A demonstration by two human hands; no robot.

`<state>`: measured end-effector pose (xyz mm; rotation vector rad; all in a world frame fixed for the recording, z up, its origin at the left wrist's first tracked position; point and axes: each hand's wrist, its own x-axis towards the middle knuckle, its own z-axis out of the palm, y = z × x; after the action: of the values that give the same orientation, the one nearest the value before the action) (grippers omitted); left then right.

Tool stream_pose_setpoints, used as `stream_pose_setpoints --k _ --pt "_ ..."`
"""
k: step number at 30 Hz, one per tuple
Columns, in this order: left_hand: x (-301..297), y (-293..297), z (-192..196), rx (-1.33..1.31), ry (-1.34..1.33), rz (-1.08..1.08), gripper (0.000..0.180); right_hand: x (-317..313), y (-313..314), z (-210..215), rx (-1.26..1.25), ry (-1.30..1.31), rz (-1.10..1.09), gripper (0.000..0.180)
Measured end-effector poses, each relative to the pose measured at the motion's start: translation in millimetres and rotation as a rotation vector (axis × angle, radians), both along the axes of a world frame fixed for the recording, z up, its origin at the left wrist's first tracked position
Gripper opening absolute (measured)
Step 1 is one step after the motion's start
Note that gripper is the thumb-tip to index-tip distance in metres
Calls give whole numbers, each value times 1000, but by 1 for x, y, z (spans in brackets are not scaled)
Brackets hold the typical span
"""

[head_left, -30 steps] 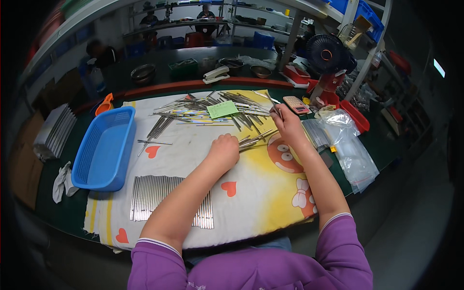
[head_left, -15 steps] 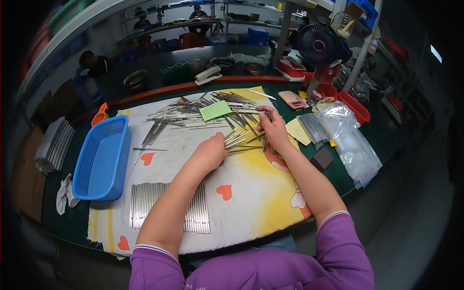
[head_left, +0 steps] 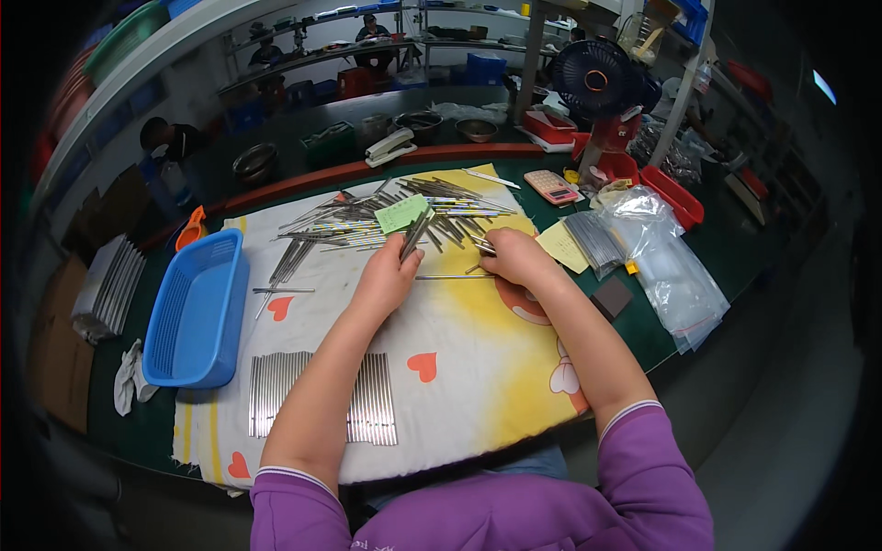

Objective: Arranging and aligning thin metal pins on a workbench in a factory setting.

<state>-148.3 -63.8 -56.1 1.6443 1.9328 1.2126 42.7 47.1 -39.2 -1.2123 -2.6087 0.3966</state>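
My left hand (head_left: 390, 274) grips a small bundle of thin metal rods (head_left: 413, 236) that stick up and away from the fingers. My right hand (head_left: 513, 256) rests on the cloth beside it, fingers curled over a few rods at the edge of the loose pile of rods (head_left: 367, 220). A single rod (head_left: 450, 276) lies flat between the two hands. A green paper slip (head_left: 401, 215) sits on the pile. A neat row of sorted rods (head_left: 372, 413) lies near me, partly hidden under my left forearm.
A blue plastic basket (head_left: 197, 308) stands at the left of the white and yellow cloth (head_left: 469, 367). Clear plastic bags (head_left: 666, 266), a yellow note, a pink calculator (head_left: 551, 185) and red trays lie at the right. A black fan (head_left: 597, 78) stands behind.
My right hand came back from the far right of the pile toward the middle. My left hand moved up to the pile and took hold of a bundle of rods.
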Motion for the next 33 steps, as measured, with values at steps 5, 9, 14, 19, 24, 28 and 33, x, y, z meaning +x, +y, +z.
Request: stream_pose_setpoints --k 5,9,14,19,24,28,33 --pt "-6 5 7 427 -490 34 17 8 0 5 12 31 76 23" --pt "-2 9 -10 597 -715 -62 17 3 -6 9 12 -98 54 22" --pt "6 11 -19 394 -692 -127 14 12 -4 7 13 -126 8 21" --pt "10 8 -15 521 -776 -102 14 10 -17 19 133 164 -17 20" --pt "6 12 -23 421 -660 -81 13 -8 -37 2 93 6 191 19" --pt "1 18 -32 427 -653 -96 12 -16 -38 0 123 -128 229 19" --pt "5 13 -24 457 -763 -18 13 -13 -34 -5 109 -108 236 23"
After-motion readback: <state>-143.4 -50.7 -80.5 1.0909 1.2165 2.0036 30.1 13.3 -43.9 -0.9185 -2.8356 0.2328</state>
